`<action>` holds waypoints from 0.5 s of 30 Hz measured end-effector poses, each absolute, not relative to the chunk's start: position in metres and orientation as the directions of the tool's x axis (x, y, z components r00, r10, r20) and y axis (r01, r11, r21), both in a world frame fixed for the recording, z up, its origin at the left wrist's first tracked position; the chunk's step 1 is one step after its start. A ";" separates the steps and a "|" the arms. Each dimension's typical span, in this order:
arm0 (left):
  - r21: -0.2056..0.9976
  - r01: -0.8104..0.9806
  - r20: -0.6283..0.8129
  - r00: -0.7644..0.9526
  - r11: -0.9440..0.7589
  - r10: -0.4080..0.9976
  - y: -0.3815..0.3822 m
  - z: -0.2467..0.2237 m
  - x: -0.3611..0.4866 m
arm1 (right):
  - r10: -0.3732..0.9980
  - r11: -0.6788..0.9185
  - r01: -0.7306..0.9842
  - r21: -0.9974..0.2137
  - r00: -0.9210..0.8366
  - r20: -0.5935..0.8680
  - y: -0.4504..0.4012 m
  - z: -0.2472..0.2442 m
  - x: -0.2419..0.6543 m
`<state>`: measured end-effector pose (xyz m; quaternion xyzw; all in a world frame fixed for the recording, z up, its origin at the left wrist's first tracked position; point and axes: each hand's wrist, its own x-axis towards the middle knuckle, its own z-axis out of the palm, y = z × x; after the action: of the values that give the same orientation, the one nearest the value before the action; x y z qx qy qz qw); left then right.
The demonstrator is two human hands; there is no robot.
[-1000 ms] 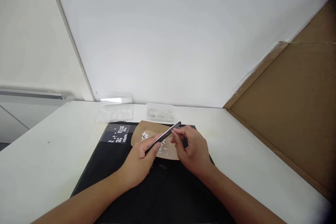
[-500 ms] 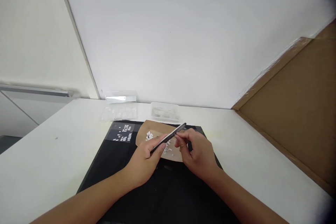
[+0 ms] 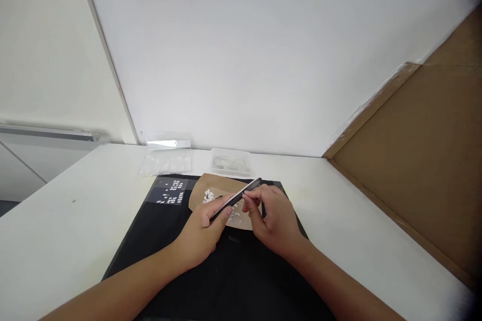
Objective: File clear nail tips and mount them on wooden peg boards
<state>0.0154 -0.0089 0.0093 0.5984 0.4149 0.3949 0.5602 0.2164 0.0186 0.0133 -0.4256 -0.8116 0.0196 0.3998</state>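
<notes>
Left hand [image 3: 200, 226] clasped the slab [image 3: 240, 197]; right hand [image 3: 277, 218] pinched by its far end, hold unclear — slipping might have scattered chips [image 3: 208, 194].

Thin dark slab with a pale face [image 3: 241, 196]: lower end hidden in the left hand [image 3: 199, 230].
Left hand: fingers beneath the slab mostly out of sight.
Right hand [image 3: 277, 219]: anything between its fingertips too small to tell.
Curved tan sheet [image 3: 197, 195]: partly covered by slab and hands.
Small white scraps [image 3: 208, 195]: some blocked by the slab.
Shallow clear plastic box [image 3: 230, 162]: contents indistinct.
Bare forearms [image 3: 146, 273]: cut off at the bottom.
Brown cardboard panel [image 3: 417, 160]: cut off at the right.
</notes>
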 end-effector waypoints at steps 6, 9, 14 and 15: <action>0.999 0.002 -0.033 0.369 0.035 0.929 -0.010 0.008 0.015 | 0.715 0.588 0.714 -0.378 -0.241 0.657 0.021 0.014 0.218; 0.999 0.003 -0.039 0.360 0.041 0.932 -0.010 0.006 0.014 | 0.717 0.598 0.700 -0.391 -0.249 0.651 0.019 0.015 0.217; 1.000 0.024 -0.012 0.358 0.004 0.934 -0.009 0.007 0.014 | 0.708 0.657 0.638 -0.402 -0.339 0.620 0.016 0.016 0.216; 1.000 0.029 0.001 0.356 -0.012 0.935 -0.009 0.008 0.014 | 0.709 0.647 0.650 -0.400 -0.317 0.630 0.017 0.015 0.217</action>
<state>0.0143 -0.0093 0.0075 0.5913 0.4073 0.3954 0.5729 0.2171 0.0169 0.0152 -0.4188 -0.8108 0.0363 0.4073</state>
